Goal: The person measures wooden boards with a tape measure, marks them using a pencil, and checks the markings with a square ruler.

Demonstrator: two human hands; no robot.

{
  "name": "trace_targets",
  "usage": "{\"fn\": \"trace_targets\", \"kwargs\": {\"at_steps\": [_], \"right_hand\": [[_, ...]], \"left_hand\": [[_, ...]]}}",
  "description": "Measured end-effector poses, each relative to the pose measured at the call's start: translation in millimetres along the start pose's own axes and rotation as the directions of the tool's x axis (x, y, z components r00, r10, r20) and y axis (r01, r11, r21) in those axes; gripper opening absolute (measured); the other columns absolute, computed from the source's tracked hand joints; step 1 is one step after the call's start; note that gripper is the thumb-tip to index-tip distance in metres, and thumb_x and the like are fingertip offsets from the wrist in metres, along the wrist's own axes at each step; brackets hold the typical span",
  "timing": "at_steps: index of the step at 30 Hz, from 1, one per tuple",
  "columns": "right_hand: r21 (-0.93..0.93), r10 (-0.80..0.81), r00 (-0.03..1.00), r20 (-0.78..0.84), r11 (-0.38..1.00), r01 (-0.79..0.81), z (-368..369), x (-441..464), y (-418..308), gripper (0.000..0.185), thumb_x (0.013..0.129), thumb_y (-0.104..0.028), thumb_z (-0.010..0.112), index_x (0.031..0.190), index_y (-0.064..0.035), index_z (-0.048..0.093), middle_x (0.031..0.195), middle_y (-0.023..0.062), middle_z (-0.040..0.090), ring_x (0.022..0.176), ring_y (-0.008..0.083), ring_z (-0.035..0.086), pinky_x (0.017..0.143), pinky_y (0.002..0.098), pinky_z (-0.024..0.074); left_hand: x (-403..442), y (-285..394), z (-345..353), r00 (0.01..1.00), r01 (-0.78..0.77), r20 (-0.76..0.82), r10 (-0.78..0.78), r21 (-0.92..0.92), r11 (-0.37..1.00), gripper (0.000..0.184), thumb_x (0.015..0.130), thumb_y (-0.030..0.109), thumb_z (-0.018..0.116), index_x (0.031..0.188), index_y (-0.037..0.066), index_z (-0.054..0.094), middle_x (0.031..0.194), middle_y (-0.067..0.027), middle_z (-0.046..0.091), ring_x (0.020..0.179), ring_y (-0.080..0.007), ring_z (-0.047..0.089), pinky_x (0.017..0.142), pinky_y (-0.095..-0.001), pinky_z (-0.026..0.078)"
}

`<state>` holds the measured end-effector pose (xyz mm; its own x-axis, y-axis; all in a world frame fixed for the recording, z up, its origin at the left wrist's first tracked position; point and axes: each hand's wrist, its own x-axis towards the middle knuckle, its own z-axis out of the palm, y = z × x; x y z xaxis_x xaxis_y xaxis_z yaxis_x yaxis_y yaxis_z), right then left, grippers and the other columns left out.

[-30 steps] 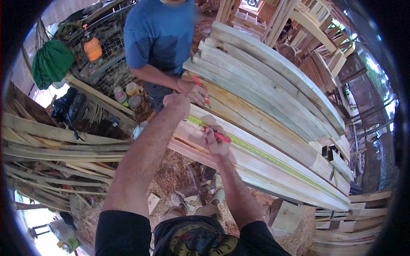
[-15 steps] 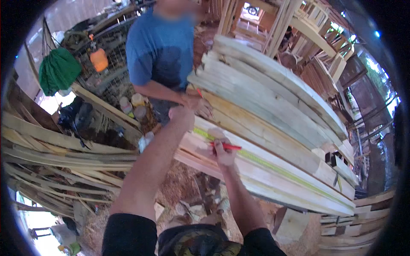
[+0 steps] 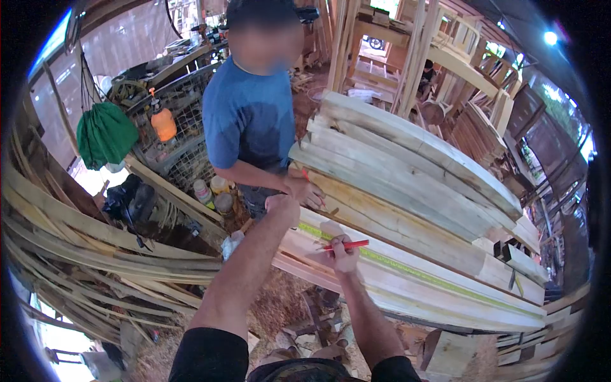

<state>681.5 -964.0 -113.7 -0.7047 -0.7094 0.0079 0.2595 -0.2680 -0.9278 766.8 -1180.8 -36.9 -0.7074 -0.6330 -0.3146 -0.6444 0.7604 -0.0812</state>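
Observation:
My right hand (image 3: 345,256) grips a red carpenter's pencil (image 3: 356,244), its tip pointing left over a pale board (image 3: 305,245). A yellow-green tape measure (image 3: 407,270) lies stretched along the boards toward the far right. Its left end runs up to my left hand (image 3: 282,209), which is closed at the boards' near left end; the fingers are partly hidden. Just beyond, a co-worker's hand (image 3: 307,193) rests by a brown-edged board (image 3: 375,216) with another red pencil (image 3: 305,173).
A co-worker in a blue shirt (image 3: 251,121) stands across at the left. Thick planks (image 3: 414,172) lie side by side beyond the tape. Bent wood strips (image 3: 95,254) fill the left side. Offcuts and sawdust (image 3: 267,305) cover the floor. An orange spray bottle (image 3: 163,124) hangs behind.
The view has tilted up, so the scene sits lower and slightly to the right. Both my hands stay at about the same places on the boards, the pencil still in my right.

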Motion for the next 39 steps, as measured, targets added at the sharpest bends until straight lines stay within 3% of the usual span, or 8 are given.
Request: {"fn": "trace_targets", "kwargs": {"at_steps": [24, 30, 33, 36, 38, 39], "right_hand": [[-0.120, -0.073, 0.997, 0.027, 0.990, 0.076, -3.9, -0.7, 2.6, 0.015, 0.096, -0.007, 0.056, 0.081, -0.0053, 0.057, 0.073, 0.0002, 0.056, 0.061, 0.0084, 0.051, 0.054, 0.0249, 0.0413], [-0.112, -0.064, 0.997, 0.034, 0.991, 0.067, -2.4, -0.3, 0.6, 0.016, 0.096, -0.008, 0.056, 0.081, -0.0055, 0.058, 0.072, -0.0007, 0.055, 0.061, 0.0076, 0.050, 0.055, 0.0249, 0.0411], [-0.108, -0.065, 0.997, 0.030, 0.992, 0.068, -1.7, -1.7, -2.1, 0.016, 0.096, -0.008, 0.056, 0.081, -0.0057, 0.058, 0.072, -0.0010, 0.054, 0.061, 0.0073, 0.049, 0.054, 0.0250, 0.0400], [-0.090, -0.033, 0.999, 0.012, 0.995, 0.034, -3.1, 0.6, 1.8, 0.016, 0.096, -0.010, 0.057, 0.081, -0.0059, 0.059, 0.070, -0.0012, 0.054, 0.059, 0.0073, 0.048, 0.052, 0.0252, 0.0376], [-0.041, 0.008, 1.000, 0.003, 0.999, -0.008, -0.4, -1.4, -9.6, 0.017, 0.097, -0.012, 0.057, 0.081, -0.0060, 0.058, 0.069, -0.0014, 0.053, 0.058, 0.0073, 0.046, 0.051, 0.0255, 0.0359], [-0.080, 0.090, 0.996, 0.000, 0.993, -0.089, -0.7, -1.1, -16.9, 0.019, 0.095, -0.022, 0.055, 0.085, -0.0067, 0.056, 0.069, 0.0003, 0.052, 0.057, 0.0107, 0.046, 0.053, 0.0259, 0.0383]], "left_hand": [[-9.2, 4.0, -17.6, 0.995, 0.009, 0.101, -0.008, -0.009, 1.000, 0.037, 0.087, 0.025, 0.068, 0.122, 0.014, 0.074, 0.122, -0.0066, 0.074, 0.111, -0.0264, 0.071, 0.077, -0.0500, 0.059], [-10.1, 4.6, -17.0, 0.997, 0.032, 0.065, -0.033, 0.011, 0.999, 0.035, 0.087, 0.024, 0.067, 0.120, 0.014, 0.076, 0.121, -0.0069, 0.074, 0.112, -0.0249, 0.071, 0.078, -0.0500, 0.059], [-8.8, -0.8, -16.5, 0.998, 0.008, 0.068, -0.005, -0.056, 0.998, 0.045, 0.084, 0.026, 0.064, 0.125, 0.007, 0.069, 0.118, -0.0166, 0.073, 0.110, -0.0313, 0.071, 0.090, -0.0450, 0.058], [-5.7, 3.5, -11.7, 0.997, 0.057, 0.049, -0.056, -0.018, 0.998, 0.033, 0.087, 0.023, 0.067, 0.117, 0.015, 0.076, 0.120, -0.0079, 0.074, 0.111, -0.0262, 0.071, 0.078, -0.0484, 0.059], [-5.3, 1.0, -10.3, 0.998, 0.032, 0.050, -0.031, -0.015, 0.999, 0.032, 0.086, 0.023, 0.068, 0.116, 0.015, 0.077, 0.118, -0.0083, 0.075, 0.109, -0.0265, 0.072, 0.077, -0.0483, 0.059], [-4.5, 1.0, -10.0, 0.999, 0.020, 0.045, -0.019, -0.012, 1.000, 0.032, 0.086, 0.024, 0.068, 0.115, 0.015, 0.077, 0.118, -0.0086, 0.075, 0.109, -0.0266, 0.072, 0.077, -0.0482, 0.059]]}}
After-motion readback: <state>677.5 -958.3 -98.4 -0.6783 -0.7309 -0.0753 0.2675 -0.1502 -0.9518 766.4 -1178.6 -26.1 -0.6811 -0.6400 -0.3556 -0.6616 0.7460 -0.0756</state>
